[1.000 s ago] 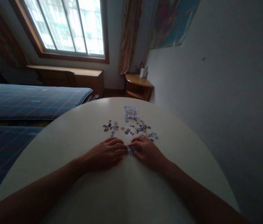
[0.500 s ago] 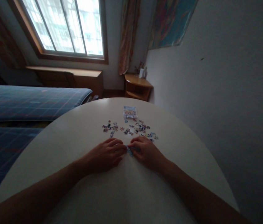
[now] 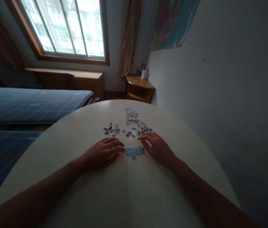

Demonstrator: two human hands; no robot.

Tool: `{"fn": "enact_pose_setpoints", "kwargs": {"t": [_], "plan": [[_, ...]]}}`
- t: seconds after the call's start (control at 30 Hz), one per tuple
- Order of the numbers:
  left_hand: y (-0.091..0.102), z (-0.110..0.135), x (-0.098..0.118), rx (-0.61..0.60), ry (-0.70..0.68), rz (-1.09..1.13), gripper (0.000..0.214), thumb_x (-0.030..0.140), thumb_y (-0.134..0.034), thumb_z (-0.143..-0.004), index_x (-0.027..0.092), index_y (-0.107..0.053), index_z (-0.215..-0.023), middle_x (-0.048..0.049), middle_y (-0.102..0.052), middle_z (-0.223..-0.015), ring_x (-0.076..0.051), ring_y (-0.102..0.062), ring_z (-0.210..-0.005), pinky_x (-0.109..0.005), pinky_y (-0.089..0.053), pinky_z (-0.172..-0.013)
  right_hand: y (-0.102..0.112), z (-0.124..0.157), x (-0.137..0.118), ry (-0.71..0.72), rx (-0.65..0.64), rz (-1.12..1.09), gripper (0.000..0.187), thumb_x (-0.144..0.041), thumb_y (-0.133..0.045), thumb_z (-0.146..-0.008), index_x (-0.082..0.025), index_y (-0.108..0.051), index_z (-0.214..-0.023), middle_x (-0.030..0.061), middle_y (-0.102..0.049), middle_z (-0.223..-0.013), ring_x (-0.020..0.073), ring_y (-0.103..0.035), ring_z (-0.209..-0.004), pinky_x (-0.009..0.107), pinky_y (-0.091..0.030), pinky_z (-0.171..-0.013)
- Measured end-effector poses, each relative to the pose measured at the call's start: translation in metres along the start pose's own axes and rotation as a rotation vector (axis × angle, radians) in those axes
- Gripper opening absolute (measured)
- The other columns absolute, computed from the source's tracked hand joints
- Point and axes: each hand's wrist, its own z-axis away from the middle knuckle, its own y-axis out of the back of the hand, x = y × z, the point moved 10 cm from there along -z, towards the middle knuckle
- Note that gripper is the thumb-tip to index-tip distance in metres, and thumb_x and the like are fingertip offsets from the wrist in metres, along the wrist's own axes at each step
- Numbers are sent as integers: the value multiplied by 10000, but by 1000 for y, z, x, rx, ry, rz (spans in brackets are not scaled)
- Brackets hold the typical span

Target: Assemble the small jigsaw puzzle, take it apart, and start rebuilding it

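Note:
A joined strip of light-blue jigsaw puzzle (image 3: 134,152) with white lettering lies on the round white table (image 3: 129,196), a few pieces jutting from its lower edge. My left hand (image 3: 105,153) rests at the strip's left end, its fingers stretched out and the fingertips at the edge. To the right, my right hand (image 3: 157,148) hovers with thumb and fingers apart, over the right side of the loose jigsaw pieces (image 3: 144,128). Nothing shows between its fingers. Part of the loose pile is hidden behind that hand.
More loose pieces (image 3: 110,129) lie in a group on the left, with several between. A small printed picture packet (image 3: 131,114) sits behind them. A plaid mattress (image 3: 34,104) stands left of the table, a wall (image 3: 219,95) on the right, and a corner shelf (image 3: 140,83) beyond.
Both hands have drawn apart from the puzzle strip, uncovering its lettering. My right hand has shifted right and up towards the loose pieces, and its fingers have opened.

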Motion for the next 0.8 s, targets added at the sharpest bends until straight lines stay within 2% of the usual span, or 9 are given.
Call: {"fn": "enact_pose_setpoints", "kwargs": {"t": [0.13, 0.23, 0.3, 0.5, 0.63, 0.8], "plan": [[-5, 2, -4, -22, 0, 34, 269, 184, -502, -972, 240, -601, -1215, -59, -652, -1211, -207, -582, -1126, -414, -515, -957, 36, -1, 52, -205, 65, 165, 192, -180, -564, -870, -192, -724, -975, 83, -728, -964, 217, -656, -883, 379, -501, -855], [-8, 2, -3, -37, -16, 49, 263, 176, -477, -985, 228, -603, -1209, -57, -660, -1201, -205, -583, -1122, -402, -517, -957, 49, 5, 87, -352, 20, 230, 186, -201, -571, -863, -189, -738, -943, 78, -737, -910, 202, -665, -796, 341, -506, -785], [-10, 2, -3, -46, -19, 52, 270, 172, -463, -991, 223, -603, -1216, -57, -662, -1205, -207, -580, -1126, -401, -516, -962, 51, 9, 100, -393, -19, 236, 181, -207, -585, -854, -193, -747, -933, 73, -742, -896, 196, -668, -776, 318, -503, -749], [-14, 5, -6, -64, -19, 75, 320, 157, -486, -973, 232, -589, -1266, -64, -647, -1248, -207, -573, -1164, -401, -515, -984, 37, 13, 107, -380, -95, 209, 183, -285, -612, -855, -202, -755, -933, 62, -735, -878, 184, -659, -764, 287, -486, -695], [-13, 4, -5, -58, -16, 86, 338, 142, -465, -978, 232, -585, -1281, -64, -645, -1265, -207, -567, -1184, -396, -513, -993, 31, 12, 106, -383, -80, 210, 230, -307, -592, -876, -192, -753, -993, 85, -716, -926, 180, -651, -778, 292, -482, -721], [-14, 4, -4, -54, -29, 85, 360, 134, -456, -974, 228, -574, -1301, -67, -639, -1284, -211, -560, -1201, -394, -506, -1009, 26, 10, 112, -446, -53, 165, 197, -301, -633, -846, -171, -750, -936, 89, -705, -894, 184, -642, -778, 288, -475, -719]]}}
